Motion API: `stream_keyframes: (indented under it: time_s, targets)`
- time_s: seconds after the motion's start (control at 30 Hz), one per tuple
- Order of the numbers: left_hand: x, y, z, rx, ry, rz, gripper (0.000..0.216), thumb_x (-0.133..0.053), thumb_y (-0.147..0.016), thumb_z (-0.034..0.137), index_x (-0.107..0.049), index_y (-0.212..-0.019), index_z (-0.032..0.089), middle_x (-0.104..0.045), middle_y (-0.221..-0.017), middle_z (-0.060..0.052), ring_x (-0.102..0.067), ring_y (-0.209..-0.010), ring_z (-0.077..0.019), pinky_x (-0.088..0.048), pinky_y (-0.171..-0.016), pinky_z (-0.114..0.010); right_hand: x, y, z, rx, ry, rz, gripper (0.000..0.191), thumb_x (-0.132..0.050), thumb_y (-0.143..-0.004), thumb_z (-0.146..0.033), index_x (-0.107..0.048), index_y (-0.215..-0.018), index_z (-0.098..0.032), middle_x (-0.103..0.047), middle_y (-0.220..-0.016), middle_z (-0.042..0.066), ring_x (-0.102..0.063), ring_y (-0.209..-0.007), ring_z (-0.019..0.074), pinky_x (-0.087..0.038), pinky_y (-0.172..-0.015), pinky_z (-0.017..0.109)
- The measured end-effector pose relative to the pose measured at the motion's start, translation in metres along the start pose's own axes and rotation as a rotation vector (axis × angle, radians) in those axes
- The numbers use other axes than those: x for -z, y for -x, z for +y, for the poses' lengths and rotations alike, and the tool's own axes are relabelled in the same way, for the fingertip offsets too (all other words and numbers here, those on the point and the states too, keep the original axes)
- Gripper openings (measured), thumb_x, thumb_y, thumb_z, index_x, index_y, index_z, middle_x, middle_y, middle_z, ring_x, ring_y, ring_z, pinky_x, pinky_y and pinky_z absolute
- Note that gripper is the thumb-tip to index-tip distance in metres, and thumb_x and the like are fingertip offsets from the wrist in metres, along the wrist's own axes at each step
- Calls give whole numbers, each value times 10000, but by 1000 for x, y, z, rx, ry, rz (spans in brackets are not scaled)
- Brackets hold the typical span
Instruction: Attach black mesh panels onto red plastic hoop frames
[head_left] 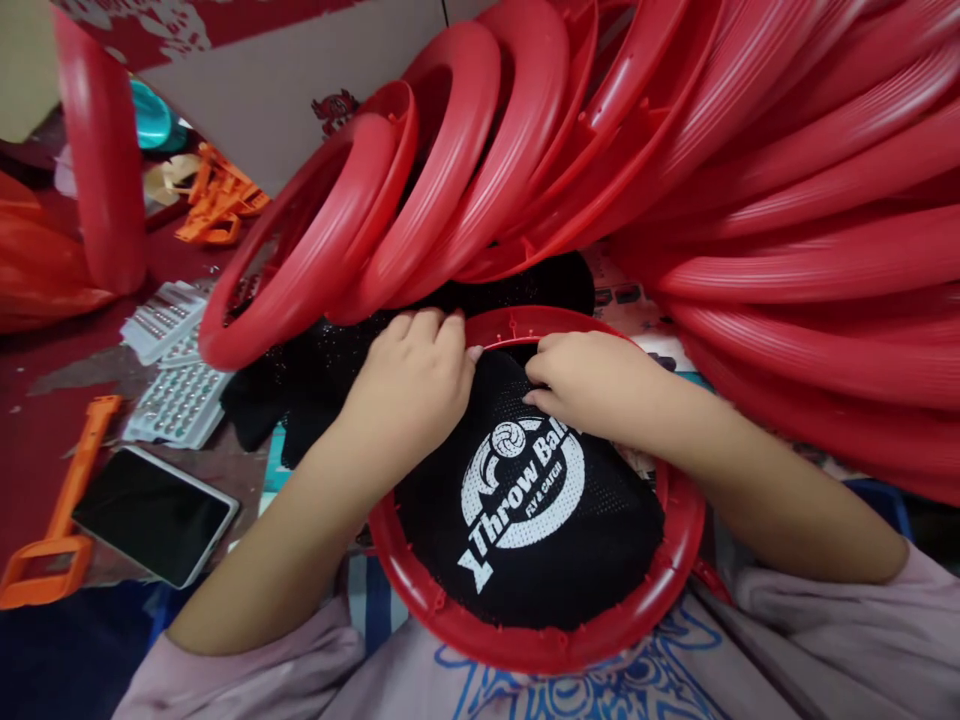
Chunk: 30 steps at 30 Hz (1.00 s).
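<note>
A pale lilac short-sleeved shirt [787, 610] bears a blue line print [570, 690].

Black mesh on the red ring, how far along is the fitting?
Done: the black mesh already spans the near rim and sides of the red ring, its logo flat. In hand: the left hand and right hand grip its edge at the far rim. Left: that far edge looks unseated, and many bare rings lie stacked behind.

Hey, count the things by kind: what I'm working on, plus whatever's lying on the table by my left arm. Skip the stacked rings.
Red ring: 1
Black net stretched in it: 1
Heap of black netting: 1
Phone: 1
Orange handle: 1
Grey trays: 2 clear, overlapping
Total: 7
</note>
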<state>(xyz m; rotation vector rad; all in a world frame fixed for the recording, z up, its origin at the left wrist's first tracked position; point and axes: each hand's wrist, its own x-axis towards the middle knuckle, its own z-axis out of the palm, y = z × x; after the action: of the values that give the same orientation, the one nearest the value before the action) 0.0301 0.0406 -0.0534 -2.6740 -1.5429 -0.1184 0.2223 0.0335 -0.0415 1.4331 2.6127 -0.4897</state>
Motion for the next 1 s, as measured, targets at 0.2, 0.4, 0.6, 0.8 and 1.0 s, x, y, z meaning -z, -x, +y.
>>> stream_keyframes:
  time_s: [0.2,0.4,0.6,0.8,1.0]
  targets:
    - [-8,-22,-1,-59,509,-13,325,-397,-968,223,-628,-1149,83,-656,-1149,-135,-619,-1053,-233,-484,-950,-364,2,0,8,35,-265,184,304,-596,-818,-179,-644,-1117,-162,-731,-920,52,-669,-811,210,-426,-652,292]
    - [-9,-17,-14,50,796,-5,235,-496,-930,300,-660,-869,142,-704,-911,-47,-646,-893,-194,-473,-790,-291,8,-1,19,221,-307,169,320,-524,-850,-124,-731,-1087,-183,-755,-1045,44,-681,-954,193,-467,-851,304]
    - [-8,-15,-15,52,882,-85,111,-642,-832,268,-682,-811,167,-694,-823,6,-626,-797,-149,-452,-750,-255,10,-2,24,228,-119,129,312,-503,-890,-180,-740,-1092,-211,-759,-962,48,-677,-865,193,-457,-742,296]
    - [-12,-18,-13,123,808,-20,196,-587,-855,330,-631,-779,154,-640,-733,10,-542,-644,-124,-398,-616,-247,9,-2,21,142,18,137,373,-466,-902,-193,-706,-1179,-264,-751,-1009,43,-682,-889,225,-430,-669,309]
    - [-14,-23,-10,181,727,-3,218,-554,-840,351,-616,-761,158,-652,-748,-8,-563,-676,-148,-414,-639,-260,7,-2,15,36,61,152,382,-453,-912,-204,-693,-1200,-277,-746,-1080,28,-691,-972,260,-464,-680,345]
